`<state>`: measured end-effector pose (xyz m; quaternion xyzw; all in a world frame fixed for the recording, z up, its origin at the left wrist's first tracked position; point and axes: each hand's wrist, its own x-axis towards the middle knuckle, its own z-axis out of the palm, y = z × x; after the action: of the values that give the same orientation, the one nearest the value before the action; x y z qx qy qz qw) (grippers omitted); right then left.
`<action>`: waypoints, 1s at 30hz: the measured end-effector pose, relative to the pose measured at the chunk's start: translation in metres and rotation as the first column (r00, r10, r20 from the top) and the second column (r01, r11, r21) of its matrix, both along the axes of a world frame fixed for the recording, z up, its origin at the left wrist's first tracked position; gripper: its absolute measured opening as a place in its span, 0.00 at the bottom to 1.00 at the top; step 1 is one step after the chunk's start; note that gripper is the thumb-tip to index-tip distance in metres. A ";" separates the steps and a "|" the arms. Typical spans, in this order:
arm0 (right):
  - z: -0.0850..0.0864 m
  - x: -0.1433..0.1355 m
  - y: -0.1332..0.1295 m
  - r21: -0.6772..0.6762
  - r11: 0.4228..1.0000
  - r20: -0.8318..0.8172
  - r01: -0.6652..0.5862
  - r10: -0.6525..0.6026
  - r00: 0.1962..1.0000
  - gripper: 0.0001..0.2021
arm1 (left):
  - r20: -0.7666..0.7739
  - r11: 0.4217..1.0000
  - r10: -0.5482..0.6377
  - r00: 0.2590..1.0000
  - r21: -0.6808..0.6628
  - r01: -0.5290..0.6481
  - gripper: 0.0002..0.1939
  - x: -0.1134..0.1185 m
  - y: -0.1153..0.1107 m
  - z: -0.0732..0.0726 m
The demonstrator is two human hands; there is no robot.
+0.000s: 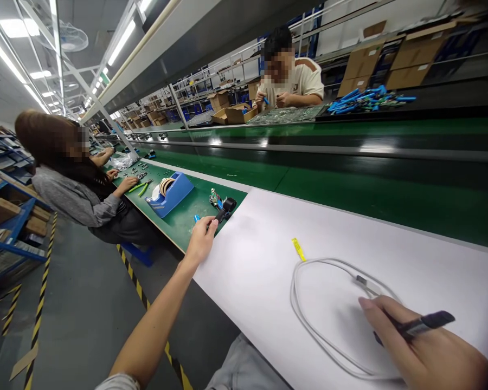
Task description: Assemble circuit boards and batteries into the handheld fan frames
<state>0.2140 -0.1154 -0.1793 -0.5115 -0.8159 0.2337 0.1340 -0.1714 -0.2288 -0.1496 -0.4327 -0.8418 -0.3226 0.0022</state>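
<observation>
My left hand [200,241] is closed on a black plastic part with a round end [228,207], at the left edge of a white sheet [260,271]. Small circuit boards [215,199] lie just beyond it, and a bit of blue [196,218] shows beside my fingers. Over the sheet's right side, my right hand [423,352] is wrapped round a black pen [429,322]. A grey cable [295,295] lies looped on the sheet, with a yellow tag [298,249] at its far side. Its connector [368,284] is close to my right fingertips; whether they touch it I cannot tell.
A blue tape dispenser [173,196] stands left on the green bench, with green-handled pliers [141,187] farther along. One person [77,179] sits at the left; another [296,81] works across the bench near a pile of blue parts [361,100]. A shelf [158,54] runs overhead.
</observation>
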 end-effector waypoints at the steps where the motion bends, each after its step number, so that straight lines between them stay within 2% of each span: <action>1: 0.000 0.000 0.002 -0.044 0.999 0.014 0.010 -0.009 1.000 0.26 | -0.018 1.000 -0.008 1.000 -0.008 0.008 0.16 0.001 0.001 -0.002; 5: 0.002 0.000 0.007 -0.148 0.989 0.063 0.006 0.003 0.998 0.30 | -0.109 0.997 -0.037 0.993 -0.066 0.030 0.14 0.008 0.002 -0.011; 9: 0.006 0.000 0.007 -0.186 0.982 0.096 -0.002 0.020 0.995 0.32 | -0.177 0.992 -0.058 0.982 -0.117 0.037 0.14 0.015 0.001 -0.014; 15: 0.012 -0.003 0.003 -0.165 0.986 0.117 -0.006 0.026 0.993 0.32 | -0.222 0.987 -0.102 0.970 -0.141 0.071 0.15 0.017 -0.006 -0.010; 21: 0.007 -0.003 0.004 -0.123 0.992 0.083 -0.004 0.015 0.996 0.30 | -0.254 0.990 -0.104 0.962 -0.122 0.075 0.19 0.016 -0.013 -0.006; 24: 0.012 -0.004 0.000 -0.094 0.995 0.053 0.008 -0.003 0.999 0.29 | -0.309 0.999 -0.023 0.951 -0.045 0.009 0.19 0.023 -0.015 -0.007; 27: 0.025 -0.009 -0.010 -0.042 0.999 0.036 0.027 -0.026 0.999 0.26 | -0.347 0.993 0.119 0.930 0.022 -0.119 0.13 0.033 -0.016 -0.011; 30: 0.031 -0.013 -0.018 -0.002 0.999 0.016 0.032 -0.032 0.999 0.24 | -0.355 0.980 0.196 0.914 0.037 -0.196 0.10 0.041 -0.016 -0.014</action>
<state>0.2014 -0.1333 -0.1483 -0.5265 -0.8084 0.2287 0.1306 -0.1305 -0.2447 -0.1631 -0.3975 -0.8663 -0.2373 0.1875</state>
